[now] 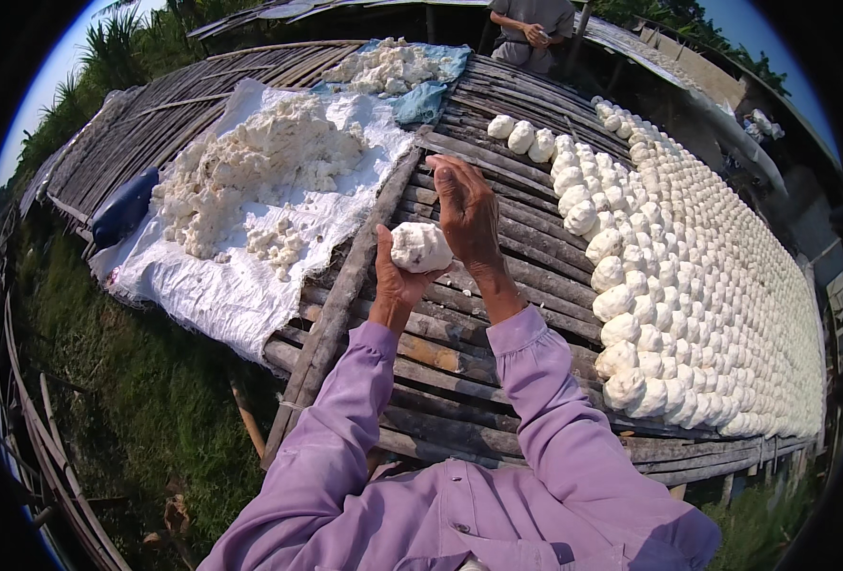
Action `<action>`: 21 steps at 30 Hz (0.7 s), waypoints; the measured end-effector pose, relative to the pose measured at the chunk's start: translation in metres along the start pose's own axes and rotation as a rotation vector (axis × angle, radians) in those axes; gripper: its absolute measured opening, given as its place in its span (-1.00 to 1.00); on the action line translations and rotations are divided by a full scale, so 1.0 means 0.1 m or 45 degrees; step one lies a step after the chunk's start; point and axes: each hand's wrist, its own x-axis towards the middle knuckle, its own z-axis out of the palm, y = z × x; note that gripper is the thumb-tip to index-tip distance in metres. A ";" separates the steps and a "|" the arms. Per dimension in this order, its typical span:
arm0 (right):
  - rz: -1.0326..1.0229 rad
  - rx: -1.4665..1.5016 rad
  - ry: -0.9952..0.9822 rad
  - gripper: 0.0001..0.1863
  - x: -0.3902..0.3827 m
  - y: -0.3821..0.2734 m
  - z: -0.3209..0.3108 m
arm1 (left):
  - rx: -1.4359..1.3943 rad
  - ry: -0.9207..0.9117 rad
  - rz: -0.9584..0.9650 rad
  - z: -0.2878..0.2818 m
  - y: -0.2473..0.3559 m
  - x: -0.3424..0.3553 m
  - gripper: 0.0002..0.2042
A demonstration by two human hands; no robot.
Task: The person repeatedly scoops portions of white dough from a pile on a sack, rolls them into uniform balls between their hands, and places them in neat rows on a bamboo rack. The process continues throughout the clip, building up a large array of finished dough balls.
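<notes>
A rounded white lump of dough-like mash rests in my left hand, whose fingers cup it from below with the thumb up its side. Just to its right, my right hand is raised with nothing in it. Its fingers are stretched out and the palm is turned toward the lump. To the left, a big loose heap of the same crumbly white mash lies on a white woven sheet. Many similar shaped balls stand packed in rows on the right.
Under everything is a slatted bamboo platform, with a raised wooden pole running between sheet and slats. A dark blue object lies at the sheet's left edge. More mash sits on a blue sheet farther back. Another person stands beyond the platform.
</notes>
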 end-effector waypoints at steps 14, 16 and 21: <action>0.449 0.204 -0.326 -0.52 -0.05 0.18 -0.35 | -0.024 -0.074 0.128 0.11 -0.29 0.08 -0.10; 0.024 -0.061 -0.099 -0.55 -0.03 0.24 -0.32 | 0.042 0.030 0.073 0.17 -0.30 0.09 -0.12; 0.687 -0.027 -0.465 -0.61 -0.10 0.51 -0.19 | -0.025 -0.318 -0.009 0.27 -0.28 0.13 -0.03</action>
